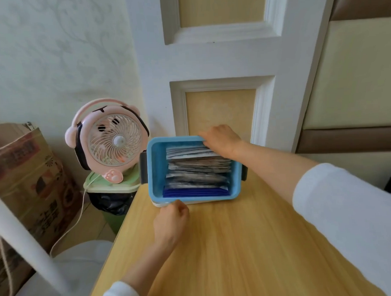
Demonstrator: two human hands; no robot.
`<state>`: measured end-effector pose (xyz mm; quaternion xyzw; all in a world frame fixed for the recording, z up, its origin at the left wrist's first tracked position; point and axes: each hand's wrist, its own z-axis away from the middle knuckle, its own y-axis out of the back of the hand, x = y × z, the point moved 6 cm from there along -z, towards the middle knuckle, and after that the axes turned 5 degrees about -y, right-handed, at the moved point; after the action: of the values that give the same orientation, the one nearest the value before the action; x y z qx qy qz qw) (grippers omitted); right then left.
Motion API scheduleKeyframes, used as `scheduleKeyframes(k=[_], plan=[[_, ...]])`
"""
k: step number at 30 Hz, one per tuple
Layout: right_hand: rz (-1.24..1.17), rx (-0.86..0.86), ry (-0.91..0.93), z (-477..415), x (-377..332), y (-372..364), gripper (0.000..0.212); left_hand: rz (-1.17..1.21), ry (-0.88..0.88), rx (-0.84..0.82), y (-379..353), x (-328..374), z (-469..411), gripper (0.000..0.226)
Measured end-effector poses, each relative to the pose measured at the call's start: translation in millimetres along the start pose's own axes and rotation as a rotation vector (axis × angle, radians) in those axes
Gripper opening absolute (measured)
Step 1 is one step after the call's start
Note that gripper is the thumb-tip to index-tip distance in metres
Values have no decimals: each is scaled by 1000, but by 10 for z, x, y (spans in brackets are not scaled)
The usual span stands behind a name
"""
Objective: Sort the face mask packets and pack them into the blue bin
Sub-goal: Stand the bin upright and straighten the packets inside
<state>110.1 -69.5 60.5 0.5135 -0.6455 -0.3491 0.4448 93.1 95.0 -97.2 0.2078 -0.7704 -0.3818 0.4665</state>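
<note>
The blue bin [156, 171] stands at the far end of the wooden table [238, 246], on a white lid. Several face mask packets [197, 170] stand on edge in rows inside it: silver-white ones at the back and middle, dark blue ones [195, 193] at the front. My right hand [222, 141] rests on the bin's far right rim, fingers curled over the rearmost packets. My left hand [170, 221] is at the bin's near left corner, fingers bent against the rim and lid.
A pink desk fan [110, 142] sits on a green waste bin [113, 188] left of the table, its cord hanging down. A cardboard box [25, 187] stands further left. A white panelled wall rises right behind the blue bin.
</note>
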Motion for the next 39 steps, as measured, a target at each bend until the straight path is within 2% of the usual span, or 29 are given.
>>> scheduleKeyframes(k=[3, 6, 9, 12, 15, 18, 19, 21, 23, 25, 28, 30, 34, 37, 39], plan=[[-77, 31, -82, 18, 201, 110, 25, 71, 36, -21, 60, -9, -45, 26], [-121, 92, -155, 118, 407, 350, 20, 236, 64, -108, 123, 180, -41, 51], [-189, 81, -261, 336, 594, 610, 11, 591, 60, -187, 164, 597, 50, 45], [-339, -6, -465, 664, 775, 778, 17, 791, 39, -81, 273, 936, 53, 36], [-592, -293, -673, 1138, 838, 810, 16, 782, 155, -71, 327, 1001, 2, 21], [-885, -683, -815, 1773, 858, 624, 28, 660, 75, -262, 302, 1041, 18, 28], [-965, -792, -812, 1987, 847, 547, 31, 602, 24, -343, 272, 1058, 27, 31], [-1136, -1002, -677, 2354, 739, 451, 32, 509, -68, -490, 215, 1131, 1, 29], [-1236, -1063, -503, 2574, 685, 495, 32, 389, -206, -595, 166, 1318, -77, 25], [-1272, -891, -509, 2597, 815, 576, 31, 168, -374, -663, 87, 1569, -125, 24], [-1262, -350, -606, 2521, 1199, 620, 25, -5, -492, -718, -71, 1837, -123, 26], [-1126, -126, -601, 2587, 1289, 518, 18, -17, -513, -738, -142, 1903, -118, 25], [-904, -24, -462, 2808, 1043, 240, 19, 48, -500, -707, -86, 1891, -23, 29], [-869, 45, -456, 2872, 1021, 214, 25, 183, -527, -522, 168, 1969, 220, 40], [-870, 30, -459, 2872, 1024, 206, 28, 226, -643, -473, 351, 2103, 547, 43]])
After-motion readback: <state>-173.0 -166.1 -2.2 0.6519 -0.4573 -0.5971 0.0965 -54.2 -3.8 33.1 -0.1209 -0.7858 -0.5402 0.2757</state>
